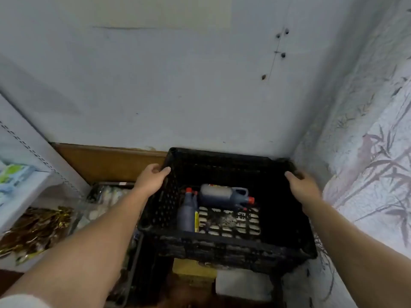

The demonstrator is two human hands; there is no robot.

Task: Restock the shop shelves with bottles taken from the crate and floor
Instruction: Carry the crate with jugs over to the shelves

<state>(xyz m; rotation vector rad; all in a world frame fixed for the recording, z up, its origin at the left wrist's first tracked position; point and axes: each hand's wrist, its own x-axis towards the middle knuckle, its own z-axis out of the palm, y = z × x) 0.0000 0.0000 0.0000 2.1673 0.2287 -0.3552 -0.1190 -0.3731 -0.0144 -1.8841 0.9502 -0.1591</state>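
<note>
The left hand grips the crate's left rim. The right hand grips its right rim. Two bottles lie inside.

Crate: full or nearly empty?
Nearly empty: only two red-capped bottles show in the crate, a jug on its side and a slimmer bottle, with bare grid bottom beside them.

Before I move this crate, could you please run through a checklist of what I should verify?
1. Left hand grips the crate rim: ok.
2. Right hand grips the opposite rim: ok.
3. Jug standing upright: not ok, it lies on its side.
4. Small bottle steady: cannot tell; it stands by the crate's left wall.
5. Red caps fitted on both: ok.
6. Free room on the shelf: cannot tell.
</note>
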